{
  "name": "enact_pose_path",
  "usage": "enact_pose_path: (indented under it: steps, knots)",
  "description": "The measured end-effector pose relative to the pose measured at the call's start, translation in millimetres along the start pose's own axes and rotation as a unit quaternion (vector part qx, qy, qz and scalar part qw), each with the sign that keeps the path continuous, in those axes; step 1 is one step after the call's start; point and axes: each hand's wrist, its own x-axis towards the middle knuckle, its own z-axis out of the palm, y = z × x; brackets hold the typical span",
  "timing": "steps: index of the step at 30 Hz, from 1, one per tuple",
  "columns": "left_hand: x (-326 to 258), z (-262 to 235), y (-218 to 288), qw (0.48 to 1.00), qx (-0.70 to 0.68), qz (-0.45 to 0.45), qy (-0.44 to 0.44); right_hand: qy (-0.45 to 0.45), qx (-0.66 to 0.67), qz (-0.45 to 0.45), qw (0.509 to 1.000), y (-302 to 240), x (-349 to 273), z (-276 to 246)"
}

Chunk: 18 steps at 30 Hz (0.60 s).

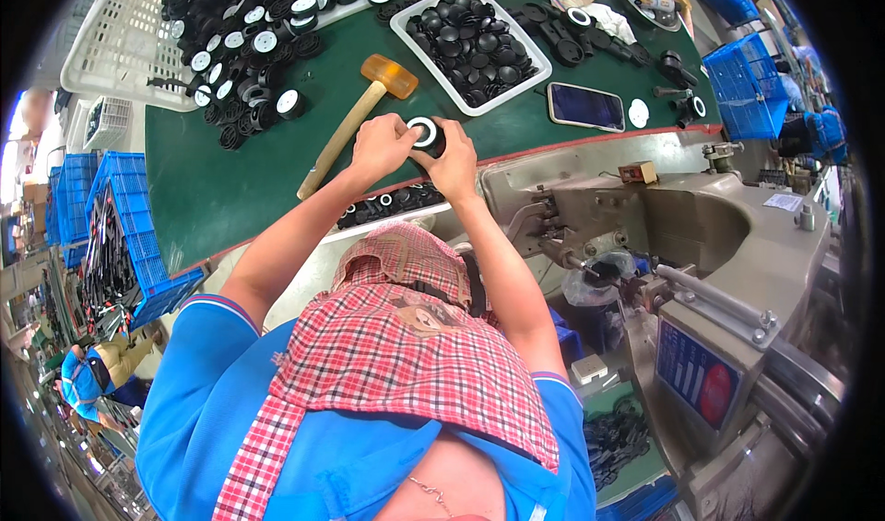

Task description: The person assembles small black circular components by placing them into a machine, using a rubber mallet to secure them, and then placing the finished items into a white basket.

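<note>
A small black wheel with a white ring (425, 134) is gripped between my two hands over the near edge of the green table. My left hand (380, 149) closes on its left side, thumb pressed near the white ring. My right hand (452, 164) curls its thumb and fingers round the right side. Just left of my hands lies a mallet (389, 76) with an amber head and a wooden handle. Beyond them stands a white tray (401, 25) of round black caps. Beneath my wrists, a long tray (392, 219) of black parts with white rings shows in part.
Heaped wheels with white discs (265, 41) fill the far left of the table (212, 189), beside a white basket (120, 32). A phone (586, 106) and loose black parts (678, 69) lie to the right. A large metal machine (737, 212) stands at my right.
</note>
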Motion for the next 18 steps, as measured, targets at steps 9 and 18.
enact_pose_path:
  steps: [9, 18]
  knots:
    - [12.0, 6.1, -11.2, 0.996, -0.075, 0.039, 0.015, -0.001, 0.004, 0.007, 1.0, 4.8, 0.7, 2.6]
    - [27.2, -7.1, -12.8, 0.993, -0.02, 0.077, -0.081, -0.008, 0.004, -0.006, 1.0, 7.0, 1.2, 2.7]
